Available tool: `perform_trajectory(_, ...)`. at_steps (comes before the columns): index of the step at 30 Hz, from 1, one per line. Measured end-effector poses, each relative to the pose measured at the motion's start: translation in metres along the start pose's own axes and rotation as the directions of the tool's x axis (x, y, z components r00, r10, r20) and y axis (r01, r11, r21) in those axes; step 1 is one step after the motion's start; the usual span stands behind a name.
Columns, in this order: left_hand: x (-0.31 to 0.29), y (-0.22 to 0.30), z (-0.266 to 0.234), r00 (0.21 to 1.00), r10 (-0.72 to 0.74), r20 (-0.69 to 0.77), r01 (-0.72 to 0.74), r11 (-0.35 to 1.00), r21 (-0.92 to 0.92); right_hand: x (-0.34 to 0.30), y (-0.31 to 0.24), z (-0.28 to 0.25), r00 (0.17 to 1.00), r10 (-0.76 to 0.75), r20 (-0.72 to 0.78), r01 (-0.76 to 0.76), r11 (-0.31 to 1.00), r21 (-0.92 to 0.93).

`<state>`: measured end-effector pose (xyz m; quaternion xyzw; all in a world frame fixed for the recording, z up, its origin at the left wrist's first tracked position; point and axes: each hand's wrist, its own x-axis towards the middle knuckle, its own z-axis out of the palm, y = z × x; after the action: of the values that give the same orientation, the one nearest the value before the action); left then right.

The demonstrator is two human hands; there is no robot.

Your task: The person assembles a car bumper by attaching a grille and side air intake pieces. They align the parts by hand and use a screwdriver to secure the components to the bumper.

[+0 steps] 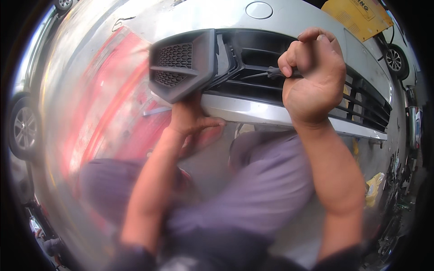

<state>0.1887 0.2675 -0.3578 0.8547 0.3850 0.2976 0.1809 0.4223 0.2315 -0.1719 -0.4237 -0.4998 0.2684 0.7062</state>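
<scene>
My right hand (314, 81) is closed around the dark handle of a screwdriver (274, 72). The thin shaft points left into the recess of a black grille (260, 56) on a white car bumper (217, 16). At the grille's left end sits a black bezel (181, 65) with honeycomb mesh panels. My left hand (190, 118) reaches up from below to the bezel's lower edge, its thumb stretched out to the right by a silver trim strip (246, 108). The other left fingers are hidden behind the bezel, as is whatever they touch.
A yellow box (357, 18) stands at the upper right. Red sheeting or painted floor (104, 99) lies to the left. My bent knees (262, 176) are close below the bumper. A yellow bag (374, 189) lies at the right; parked cars with wheels (25, 126) line both sides.
</scene>
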Motion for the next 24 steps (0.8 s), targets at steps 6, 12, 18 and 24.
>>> perform_trajectory(6, -0.027, -0.012, 0.019, 0.973, 0.039, -0.226, -0.035, 0.999, 0.024, -0.006, -0.001, 0.016, 0.999, -0.024, 0.027, 0.019, 0.986, 0.167)
perform_trajectory(12, -0.025, -0.011, 0.019, 0.971, 0.018, -0.240, -0.019, 1.000, -0.001, -0.002, 0.005, 0.033, 0.980, -0.067, 0.185, 0.109, 0.967, -0.229)
perform_trajectory(18, -0.027, -0.003, 0.016, 0.977, -0.072, -0.198, 0.065, 0.997, -0.045, 0.009, -0.001, 0.027, 0.998, 0.033, 0.053, -0.025, 0.990, -0.136)
perform_trajectory(24, -0.038, 0.061, -0.009, 0.951, -0.223, -0.216, 0.204, 0.973, -0.104, -0.035, -0.110, -0.049, 0.909, -0.416, -0.020, 0.413, 0.907, -0.078)
